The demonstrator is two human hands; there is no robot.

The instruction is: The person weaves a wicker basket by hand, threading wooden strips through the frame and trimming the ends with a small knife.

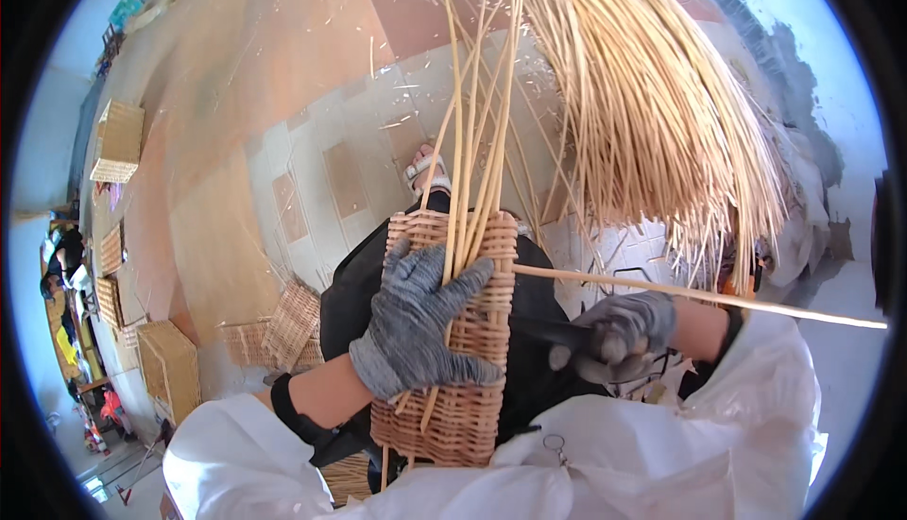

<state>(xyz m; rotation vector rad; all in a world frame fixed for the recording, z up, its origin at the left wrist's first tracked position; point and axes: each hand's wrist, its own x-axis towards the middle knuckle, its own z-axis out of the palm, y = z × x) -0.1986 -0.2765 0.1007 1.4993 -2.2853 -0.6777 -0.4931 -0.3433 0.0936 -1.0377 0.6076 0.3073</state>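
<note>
A narrow woven wicker panel [484,331] lies lengthwise over my lap. My left hand [420,307], in a grey knit glove, presses on it with fingers spread and the thumb toward its right edge. Several long pale reeds [472,161] run under this hand, their far ends fanning up past my feet and short ends showing below the palm. One long reed [699,293] sticks out from the panel's right side above my right hand. My gloved right hand [624,331] is closed round a dark tool [548,333] beside the panel; blur hides its kind.
A big bundle of loose reeds [652,114] fills the far right. Woven wicker pieces [291,326] lie left of my lap. Wicker boxes [168,367] stand along the left side, another box [119,137] farther off. Reed scraps litter the tiled floor [312,170]. A sandalled foot [427,169] shows ahead.
</note>
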